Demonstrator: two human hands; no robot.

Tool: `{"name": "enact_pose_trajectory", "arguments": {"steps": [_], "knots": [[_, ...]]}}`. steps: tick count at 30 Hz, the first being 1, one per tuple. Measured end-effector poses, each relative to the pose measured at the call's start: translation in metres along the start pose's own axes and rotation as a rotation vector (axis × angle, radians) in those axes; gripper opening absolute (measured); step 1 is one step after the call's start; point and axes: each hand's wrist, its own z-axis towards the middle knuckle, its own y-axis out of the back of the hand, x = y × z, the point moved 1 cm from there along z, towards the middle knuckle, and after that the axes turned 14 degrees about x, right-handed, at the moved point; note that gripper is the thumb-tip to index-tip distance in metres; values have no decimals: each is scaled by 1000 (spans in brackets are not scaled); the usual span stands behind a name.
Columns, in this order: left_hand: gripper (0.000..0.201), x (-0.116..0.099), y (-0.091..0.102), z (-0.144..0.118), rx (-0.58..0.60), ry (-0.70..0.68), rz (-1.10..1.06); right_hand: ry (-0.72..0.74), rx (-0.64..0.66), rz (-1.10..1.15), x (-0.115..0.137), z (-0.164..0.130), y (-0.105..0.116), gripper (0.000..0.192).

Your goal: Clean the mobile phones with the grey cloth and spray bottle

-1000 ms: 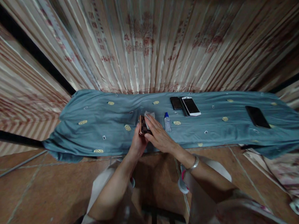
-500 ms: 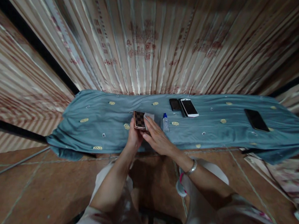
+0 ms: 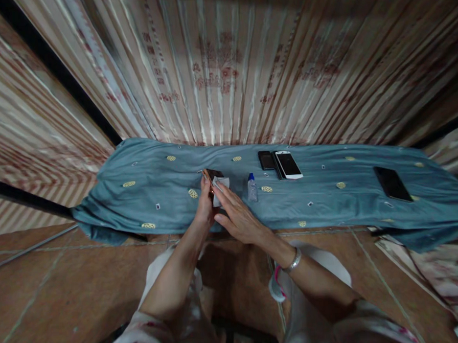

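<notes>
My left hand [image 3: 204, 206] grips a phone [image 3: 215, 173] with a brown checkered back and a shiny copper-coloured edge, tilted so that its side shows. A white wipe [image 3: 222, 182] lies against the phone under the fingers of my right hand [image 3: 237, 214], whose thumb stands apart. The hands partly hide both the phone and the wipe. Just right of them, a small clear bottle [image 3: 252, 192] with a blue cap is on the cloth.
A teal patterned cloth [image 3: 169, 195] covers the long low table. A white-framed phone [image 3: 289, 165] rests partly on a dark flat item, beside a small black item [image 3: 266, 160]. Farther right lies a black phone [image 3: 393, 183]. A pleated curtain [image 3: 223, 64] hangs behind.
The phone has turned in my left hand, from its checkered back facing up to a more edge-on tilt. My right hand and the wipe have shifted slightly left and down to its edge.
</notes>
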Motion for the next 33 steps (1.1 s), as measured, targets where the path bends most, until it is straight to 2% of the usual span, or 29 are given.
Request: {"name": "enact_pose_trajectory", "arguments": {"steps": [3, 6, 14, 21, 26, 33], "knots": [[42, 0, -8, -6, -35, -22, 30, 13, -8, 4, -2, 2, 3, 72], [49, -2, -13, -11, -8, 6, 33, 6, -6, 15, -6, 3, 7, 68], [60, -4, -10, -15, 42, 7, 62, -19, 8, 42, -8, 3, 7, 67], [43, 13, -3, -16, 123, -42, 178, -47, -59, 46, -13, 9, 11, 67], [44, 17, -1, -19, 159, -15, 217, -79, -104, 55, -14, 13, 20, 63], [58, 3, -12, -25, 171, 101, 172, -115, -176, 169, -24, 18, 17, 62]]}}
